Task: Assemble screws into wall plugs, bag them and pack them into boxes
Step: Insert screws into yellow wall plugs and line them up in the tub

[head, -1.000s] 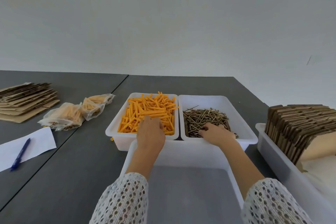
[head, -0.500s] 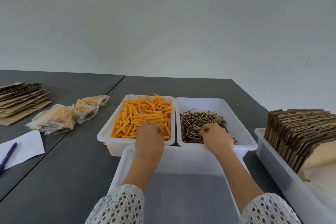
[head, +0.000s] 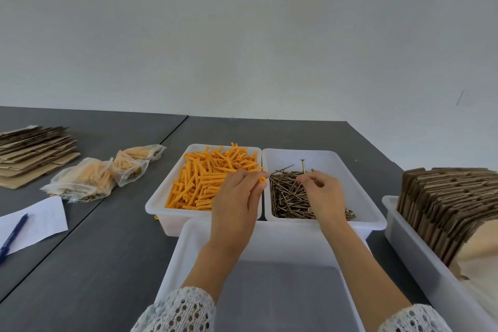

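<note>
Both hands have lifted out of the bins since a second ago, each bringing a piece up. Left hand (head: 237,202) pinches one orange wall plug (head: 262,180) at its fingertips, the plug's open end over the divide between the two far bins. Right hand (head: 322,194) pinches a single screw (head: 303,167), held upright, head at top, above the screw pile. Plug and screw are near each other but apart.

Nearest, 6 o'clock: white tray (head: 188,245), grey floor bare; both forearms cross over its far rim. Lace sleeves (head: 177,310) at the bottom edge.

Beyond, 12 o'clock: bin of orange plugs (head: 172,191) and bin of screws (head: 361,197), side by side, their long rims touching or nearly so. The near rims of both meet the tray's far wall. One stray plug (head: 156,216) on the table at the plug bin's near left corner.

3 o'clock: long white bin (head: 404,245) holding upright cardboard flats (head: 444,197), with a narrow strip of table between it and the tray.

9 to 10 o'clock: paper sheet (head: 40,218) with blue pen (head: 12,234), then filled bags (head: 89,178), then flat cardboard stack (head: 32,151). A wide strip of dark table (head: 107,250) lies open between these and the bins; a seam runs through it. Behind the bins, open table runs to the wall edge.
</note>
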A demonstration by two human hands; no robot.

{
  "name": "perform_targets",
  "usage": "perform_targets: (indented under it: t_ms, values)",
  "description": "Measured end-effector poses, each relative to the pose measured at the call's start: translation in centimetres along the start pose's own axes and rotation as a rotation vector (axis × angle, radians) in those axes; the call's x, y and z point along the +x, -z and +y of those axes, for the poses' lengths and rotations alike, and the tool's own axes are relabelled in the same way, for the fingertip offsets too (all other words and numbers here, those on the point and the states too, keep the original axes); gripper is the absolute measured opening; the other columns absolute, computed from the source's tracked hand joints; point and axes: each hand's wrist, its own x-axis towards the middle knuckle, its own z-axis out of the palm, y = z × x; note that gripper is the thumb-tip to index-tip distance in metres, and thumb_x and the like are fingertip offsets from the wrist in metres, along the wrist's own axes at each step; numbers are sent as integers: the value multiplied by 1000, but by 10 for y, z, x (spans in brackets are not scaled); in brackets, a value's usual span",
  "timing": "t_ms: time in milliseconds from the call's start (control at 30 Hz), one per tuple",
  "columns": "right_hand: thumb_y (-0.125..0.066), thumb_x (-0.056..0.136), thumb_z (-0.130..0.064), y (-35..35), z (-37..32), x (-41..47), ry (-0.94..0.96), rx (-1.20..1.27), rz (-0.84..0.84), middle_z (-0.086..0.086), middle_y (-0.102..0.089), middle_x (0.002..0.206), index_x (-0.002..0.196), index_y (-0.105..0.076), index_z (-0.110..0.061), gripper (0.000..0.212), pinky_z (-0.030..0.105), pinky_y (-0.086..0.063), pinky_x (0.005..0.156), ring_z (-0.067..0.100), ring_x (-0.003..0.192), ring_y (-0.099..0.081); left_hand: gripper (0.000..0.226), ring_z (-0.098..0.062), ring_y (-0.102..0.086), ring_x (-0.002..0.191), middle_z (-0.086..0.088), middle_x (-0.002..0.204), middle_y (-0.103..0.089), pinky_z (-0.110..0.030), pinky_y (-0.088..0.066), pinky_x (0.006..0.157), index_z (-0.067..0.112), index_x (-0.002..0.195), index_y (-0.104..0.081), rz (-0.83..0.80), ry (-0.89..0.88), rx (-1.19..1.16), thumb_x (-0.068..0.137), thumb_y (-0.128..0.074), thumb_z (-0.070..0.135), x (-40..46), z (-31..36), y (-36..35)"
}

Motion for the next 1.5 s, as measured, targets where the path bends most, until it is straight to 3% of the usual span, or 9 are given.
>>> perform_targets:
  t_ms: [67,200,400,467,700,1167,1367,1433,1500]
  values:
    - [-62,93,-24,-3,-8,-2,11,157,-32,-14,-68,77,83,-75,-26,17,24,-43,73,4,79,-60,26,-9,-57,95,11,101,-62,-22,-47,72,22,114,-69,-22,-13,-23,104,-46,30,-1,4,-1]
    - [-53,98,-14,-3,-4,-2,-115,442,-175,0,-60,73,83,-72,-13,25,23,-38,53,10,49,-44,30,-10,-56,87,10,95,-62,-31,-48,67,21,105,-69,-152,9,66,104,-43,36,-4,-2,-7]
    - [-54,98,-5,2,0,5,-207,770,-303,10,-68,75,86,-59,-4,13,24,-48,48,14,45,-51,31,-10,-50,85,13,86,-55,-32,-45,65,28,99,-67,-303,73,235,105,-40,43,-9,-19,-19]
    - [-58,96,-3,-1,0,3,-176,726,-303,13,-70,79,94,-57,-5,2,26,-53,52,16,49,-58,31,-11,-49,82,14,82,-50,-32,-42,59,32,99,-66,-307,64,270,104,-39,45,-9,-19,-22]
    - [-60,93,2,-8,-1,-3,-138,665,-219,13,-74,78,115,-41,-19,35,27,-59,63,26,73,-73,34,-9,-46,76,13,78,-48,-27,-34,54,36,99,-67,-311,74,321,102,-37,51,-7,-22,-29]
    - [-60,93,2,-12,-2,-8,-52,530,-204,12,-73,74,111,-39,-14,32,26,-58,58,20,60,-70,35,-8,-44,70,13,73,-45,-24,-22,50,33,93,-68,-298,50,347,101,-38,50,-6,-22,-32]
    - [-63,94,-11,-15,2,-14,167,218,-311,2,-73,72,90,-63,-11,3,19,-48,49,19,54,-68,35,-8,-44,67,12,71,-46,-23,-22,48,33,91,-68,-315,55,365,101,-39,51,-4,-23,-32]
    - [-56,99,-19,-17,3,-18,296,99,-284,2,-72,72,92,-69,-14,16,17,-47,50,15,53,-67,34,-8,-45,66,12,72,-47,-23,-23,48,33,91,-68,-313,64,348,101,-40,50,-5,-22,-32]
    - [-46,103,-28,-18,1,-22,374,-29,-296,3,-71,73,98,-72,-11,31,26,-51,59,15,57,-65,37,-9,-47,67,11,74,-51,-25,-26,48,31,89,-68,-319,64,354,100,-38,50,-5,-22,-32]
